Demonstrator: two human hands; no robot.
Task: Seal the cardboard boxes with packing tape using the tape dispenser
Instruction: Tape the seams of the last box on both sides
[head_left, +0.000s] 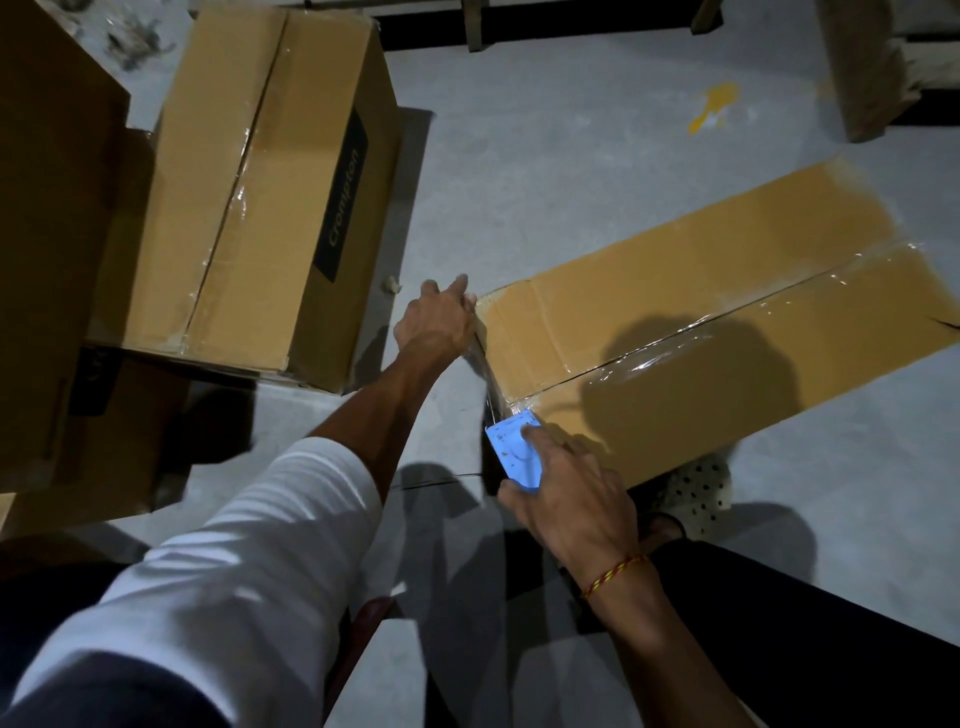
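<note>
A long flat cardboard box (727, 291) lies on the grey floor at the right, with clear tape along its centre seam. My right hand (566, 493) grips a light blue tape dispenser (514, 452) at the box's near left corner. A strip of clear tape (485, 369) stretches from the dispenser up along the box's left end. My left hand (436, 322) presses on the far left corner of that end, fingers curled over the edge where the tape starts.
A taller taped carton (260, 197) with a dark printed label stands at the left. More cartons (47, 234) are stacked at the far left. Wooden legs (862, 62) stand at the top right. A spotted slipper (696, 493) shows beside the box.
</note>
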